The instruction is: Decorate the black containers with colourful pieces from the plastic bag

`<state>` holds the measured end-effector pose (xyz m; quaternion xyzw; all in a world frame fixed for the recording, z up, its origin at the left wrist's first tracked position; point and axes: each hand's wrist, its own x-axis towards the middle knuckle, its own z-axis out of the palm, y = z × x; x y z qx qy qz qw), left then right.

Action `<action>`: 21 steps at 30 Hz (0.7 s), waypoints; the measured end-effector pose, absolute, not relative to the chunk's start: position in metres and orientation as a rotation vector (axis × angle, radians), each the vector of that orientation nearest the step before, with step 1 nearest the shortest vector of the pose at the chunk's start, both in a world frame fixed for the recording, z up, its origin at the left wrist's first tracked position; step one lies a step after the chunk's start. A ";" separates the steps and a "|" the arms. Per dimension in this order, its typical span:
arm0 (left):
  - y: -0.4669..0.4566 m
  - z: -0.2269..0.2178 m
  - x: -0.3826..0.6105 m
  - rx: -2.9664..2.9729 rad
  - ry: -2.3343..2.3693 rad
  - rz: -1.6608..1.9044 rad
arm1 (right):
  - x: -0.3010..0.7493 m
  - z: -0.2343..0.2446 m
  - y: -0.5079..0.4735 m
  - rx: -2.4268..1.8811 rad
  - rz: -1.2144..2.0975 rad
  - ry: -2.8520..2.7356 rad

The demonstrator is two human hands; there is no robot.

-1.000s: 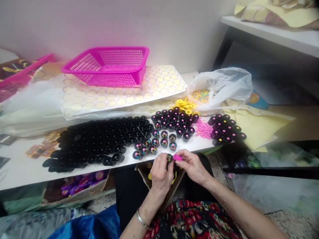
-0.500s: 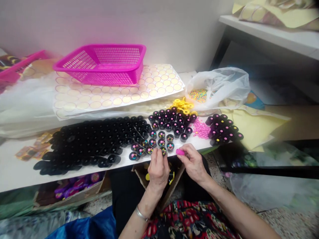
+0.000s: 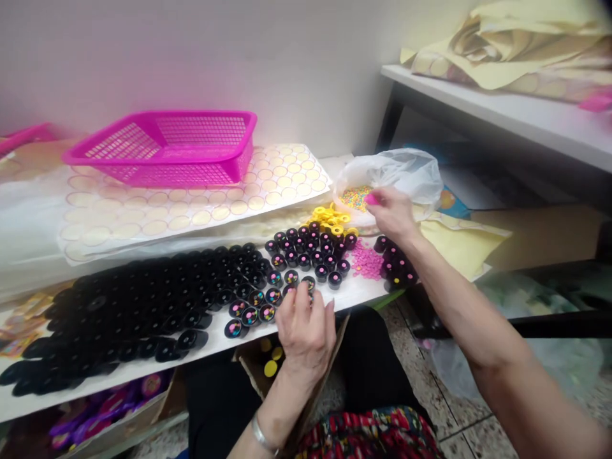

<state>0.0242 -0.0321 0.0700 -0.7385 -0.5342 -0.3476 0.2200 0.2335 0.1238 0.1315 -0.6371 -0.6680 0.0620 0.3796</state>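
My right hand [image 3: 393, 212] reaches out to the clear plastic bag [image 3: 406, 173] of small coloured beads [image 3: 356, 196] and pinches a small pink scoop-like piece [image 3: 371, 199] at the bag's mouth. My left hand [image 3: 306, 328] rests at the white shelf's front edge, fingers curled over the nearest small black cups [image 3: 268, 296] that hold coloured beads; what it grips, if anything, is hidden. Many empty black cups [image 3: 143, 299] cover the shelf to the left.
A pink basket [image 3: 167, 145] sits on sheets of round stickers [image 3: 201, 197] at the back. Yellow rings [image 3: 332, 220], a pile of pink discs [image 3: 366, 260] and more black cups [image 3: 396, 264] lie to the right. A cardboard box [image 3: 287, 366] sits below my left hand.
My right hand has moved from the shelf's front edge up and right to the bead bag, carrying the pink piece. My left hand stayed by the front cups. The view shifted right.
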 end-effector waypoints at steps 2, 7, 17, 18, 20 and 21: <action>-0.023 0.074 0.045 -2.050 -1.556 -0.810 | 0.241 0.129 0.162 -1.852 0.104 -1.890; -0.012 0.069 0.076 -2.075 -1.781 -0.554 | 0.247 0.106 0.211 -2.114 -0.149 -2.355; 0.003 0.056 0.076 -2.061 -1.943 -0.533 | 0.243 0.075 0.240 -2.088 0.189 -2.362; 0.005 0.055 0.076 -2.054 -1.935 -0.550 | 0.246 0.073 0.239 -2.068 0.243 -2.312; 0.007 0.053 0.075 -2.037 -1.917 -0.610 | 0.253 0.071 0.237 -1.974 0.399 -2.143; 0.007 0.053 0.074 -2.026 -1.907 -0.650 | 0.256 0.070 0.235 -1.903 0.491 -2.033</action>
